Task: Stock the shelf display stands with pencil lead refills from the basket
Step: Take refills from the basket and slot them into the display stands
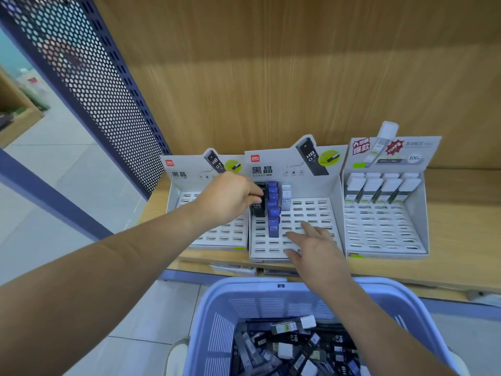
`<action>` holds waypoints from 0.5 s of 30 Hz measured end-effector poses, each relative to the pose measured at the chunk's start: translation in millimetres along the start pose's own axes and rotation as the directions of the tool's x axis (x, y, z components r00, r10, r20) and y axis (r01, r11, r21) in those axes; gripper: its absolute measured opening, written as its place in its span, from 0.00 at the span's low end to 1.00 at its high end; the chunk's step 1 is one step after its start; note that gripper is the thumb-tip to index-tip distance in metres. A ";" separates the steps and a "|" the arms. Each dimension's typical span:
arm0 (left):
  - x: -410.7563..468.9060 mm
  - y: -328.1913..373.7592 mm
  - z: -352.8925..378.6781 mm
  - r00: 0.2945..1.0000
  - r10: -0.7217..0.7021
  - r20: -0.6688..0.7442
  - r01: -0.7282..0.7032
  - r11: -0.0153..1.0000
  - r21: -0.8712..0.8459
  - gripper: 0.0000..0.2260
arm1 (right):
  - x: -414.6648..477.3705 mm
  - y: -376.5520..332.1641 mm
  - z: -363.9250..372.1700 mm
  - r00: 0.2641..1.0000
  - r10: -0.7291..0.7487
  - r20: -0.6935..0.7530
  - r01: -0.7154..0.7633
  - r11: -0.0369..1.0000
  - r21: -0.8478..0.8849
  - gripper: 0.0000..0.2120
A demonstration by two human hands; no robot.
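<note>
**At the middle stand: black refill going into the left column**

On the shelf [461,240], at the middle stand [311,210], your left hand [230,198] curls its fingers round the top of a black refill [258,208]. That case stands in the far-left column of the slotted tray, just beside the row of blue refills [273,207]. Your right hand [317,253] lies flat with fingers spread, holding nothing, on bare slots near the front of the same stand. The basket [217,294] below holds a mixed heap of loose refills [292,346].

Step in hand, as judged: seating the black case in its slot. Your fingers cover it, so I cannot tell whether it is fully down.

Next move: release only once it stands upright. Lift clear without brushing the blue row, then pick another black case from the heap. Colours are mixed there, so choose by sight.
</note>
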State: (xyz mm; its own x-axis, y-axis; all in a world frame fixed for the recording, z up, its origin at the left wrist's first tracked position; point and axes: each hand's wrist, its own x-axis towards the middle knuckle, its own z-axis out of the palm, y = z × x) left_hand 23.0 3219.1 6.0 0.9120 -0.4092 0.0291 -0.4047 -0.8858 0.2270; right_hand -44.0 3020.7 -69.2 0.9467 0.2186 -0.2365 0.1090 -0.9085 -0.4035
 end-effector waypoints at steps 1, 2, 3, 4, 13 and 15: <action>1.2 -1.4 2.4 1.000 -0.016 0.010 0.016 1.000 0.008 0.08 | 1.8 0.4 -1.7 1.000 -0.025 0.012 0.025 0.999 -0.020 0.21; 2.7 -2.2 4.8 0.999 -0.033 0.020 0.032 0.999 0.013 0.08 | 3.2 1.3 -3.3 0.999 -0.047 0.026 0.048 0.998 -0.039 0.21; 4.1 -2.1 6.5 0.998 -0.047 0.034 0.047 0.999 0.015 0.08 | 3.8 2.5 -4.8 0.997 -0.061 0.040 0.063 0.997 -0.052 0.22; 5.1 -1.4 8.2 0.998 -0.056 0.042 0.055 0.998 0.011 0.08 | 3.4 3.8 -5.7 0.996 -0.070 0.053 0.073 0.995 -0.062 0.23; 9.1 5.1 12.3 0.995 -0.080 -0.062 0.077 0.996 -0.047 0.08 | 1.6 7.4 4.1 0.997 -0.071 -0.009 0.071 0.997 -0.028 0.23; 7.8 6.0 10.0 0.994 -0.072 -0.082 0.069 0.997 -0.038 0.09 | 4.7 6.9 7.2 0.997 -0.066 -0.038 0.065 0.998 -0.022 0.23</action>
State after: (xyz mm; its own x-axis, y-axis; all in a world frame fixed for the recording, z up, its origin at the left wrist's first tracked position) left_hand 27.0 3208.4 -2.2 0.9411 -0.3252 0.0927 -0.3381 -0.9028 0.2656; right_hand -41.0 3018.1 -79.4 0.9482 0.2645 -0.1759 0.1770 -0.8997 -0.3989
